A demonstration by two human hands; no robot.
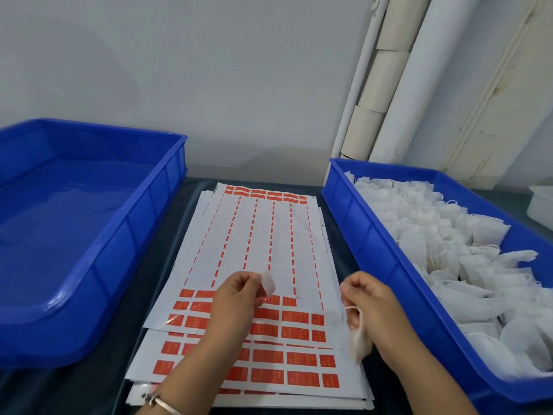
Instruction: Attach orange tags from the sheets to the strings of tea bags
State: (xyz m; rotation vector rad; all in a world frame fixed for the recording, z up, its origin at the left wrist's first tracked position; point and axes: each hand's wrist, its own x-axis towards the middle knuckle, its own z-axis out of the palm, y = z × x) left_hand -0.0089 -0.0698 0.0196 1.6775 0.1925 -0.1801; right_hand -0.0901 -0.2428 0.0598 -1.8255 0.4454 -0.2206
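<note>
Head view shows your left hand (236,298) raised over the sheets (254,265), its grip pinched together on a peeled tag (267,284) that stands nearly upright, pale backing toward you. Your right hand (369,301) hovers just beside it, to the right, grip closed on the string (350,308) of a tea bag (359,342); the bag hangs below the fingers and the string end points left, toward the tag. The two are near but apart, so the coming move turns on bringing the string across the tag's sticky face, roughly crosswise to its long axis, before folding it shut. Either hand could close the gap; the left looks freer, since the right carries the dangling bag. On the table, the right bin (344,217) is heaped with white bags, strings tangled, none visibly tagged. The left bin (167,187) looks empty, likely for finished ones. The top sheet is mostly stripped, with orange tags left at its near end and far edge.
</note>
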